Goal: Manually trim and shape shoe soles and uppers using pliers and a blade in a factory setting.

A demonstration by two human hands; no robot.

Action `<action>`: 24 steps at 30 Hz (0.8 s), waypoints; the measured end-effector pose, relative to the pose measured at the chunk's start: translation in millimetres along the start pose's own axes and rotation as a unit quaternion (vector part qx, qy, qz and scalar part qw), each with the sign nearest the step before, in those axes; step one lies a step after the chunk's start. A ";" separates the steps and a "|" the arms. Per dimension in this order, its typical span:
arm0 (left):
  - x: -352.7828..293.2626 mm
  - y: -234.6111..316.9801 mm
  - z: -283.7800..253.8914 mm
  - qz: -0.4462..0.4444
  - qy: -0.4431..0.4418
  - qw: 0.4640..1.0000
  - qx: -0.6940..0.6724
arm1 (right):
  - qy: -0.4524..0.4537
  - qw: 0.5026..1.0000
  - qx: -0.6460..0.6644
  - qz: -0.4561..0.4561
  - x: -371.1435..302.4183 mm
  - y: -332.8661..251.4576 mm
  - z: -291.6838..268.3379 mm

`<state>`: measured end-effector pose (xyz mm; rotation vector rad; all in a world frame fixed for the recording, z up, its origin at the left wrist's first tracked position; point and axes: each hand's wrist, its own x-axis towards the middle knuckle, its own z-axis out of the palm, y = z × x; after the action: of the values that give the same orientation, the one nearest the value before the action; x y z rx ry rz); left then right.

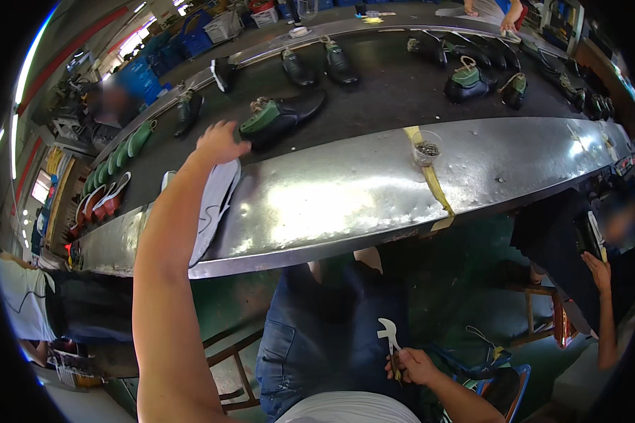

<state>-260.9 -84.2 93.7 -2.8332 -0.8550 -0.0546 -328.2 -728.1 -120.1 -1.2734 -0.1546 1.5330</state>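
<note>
My left hand [222, 144] reaches out over the belt with its fingers apart. It is at the near end of a black shoe upper on a green last [279, 118]; whether it touches the shoe I cannot tell. Low over my lap, my right hand [413, 366] is closed round the handles of metal lasting pincers [389, 333], jaws pointing up. Under my left forearm a white flat piece with a dark line [214, 210] lies on the steel ledge [324, 190].
A clear plastic cup of small nails [427, 149] stands on the ledge, on yellow tape [437, 189]. More black shoes [341, 65] and green lasts [120, 155] lie along the dark belt [381, 92]. A co-worker [557, 240] sits at right; another's hands [511, 17] show at the far side.
</note>
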 end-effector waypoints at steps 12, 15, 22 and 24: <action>-166.8 -6.0 -79.4 0.017 -0.160 0.703 -0.693 | 0.028 0.996 -0.080 -0.040 -6.0 19.0 17.4; -257.9 40.1 -59.5 0.039 -0.106 0.586 -0.802 | 0.046 0.993 -0.102 -0.031 -6.7 22.0 22.2; -437.5 156.1 63.6 -0.022 -0.067 0.605 -0.793 | 0.048 0.911 -0.361 -0.192 -58.9 -24.1 76.6; -450.3 163.0 66.5 -0.037 -0.092 0.637 -0.764 | 0.037 0.930 -0.332 -0.156 -70.6 -43.2 104.6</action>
<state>-547.6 -450.8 -37.4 -4.3692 -1.3951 -0.9627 -392.1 -712.9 -4.0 -1.7270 -0.8451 1.1847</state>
